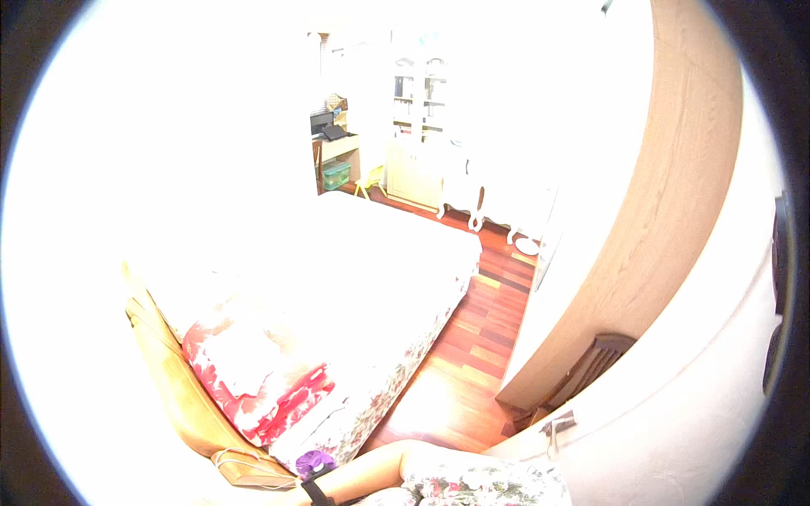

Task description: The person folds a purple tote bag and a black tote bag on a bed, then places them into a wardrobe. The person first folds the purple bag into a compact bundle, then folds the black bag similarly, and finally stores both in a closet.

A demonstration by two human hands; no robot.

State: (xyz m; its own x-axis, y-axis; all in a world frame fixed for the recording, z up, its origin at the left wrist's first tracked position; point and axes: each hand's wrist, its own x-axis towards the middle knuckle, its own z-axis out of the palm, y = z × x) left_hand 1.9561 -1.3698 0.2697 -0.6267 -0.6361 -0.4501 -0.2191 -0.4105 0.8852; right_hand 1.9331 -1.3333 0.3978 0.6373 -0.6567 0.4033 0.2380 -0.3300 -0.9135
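A forearm in a short floral sleeve (487,481) comes in along the bottom edge and appears to be my right arm. It bends at the elbow and points left. A black band (316,492) circles its wrist. My right hand (278,498) is washed out by glare and cut by the frame, so its fingers do not show. Just beyond the wrist is a purple object (314,463) by the bed's near corner; whether the hand touches it is unclear. A pale cord (234,452) lies over the wooden headboard's end (243,468). My left hand is out of view.
Before me stands a bed (354,272) with red-and-white floral bedding (253,392). A wood-strip floor (468,335) runs between it and a wooden panel (671,158). A dark slatted chair (588,367) stands right. Farther off are a desk (342,147), yellow chair (372,180) and bookcase (411,171).
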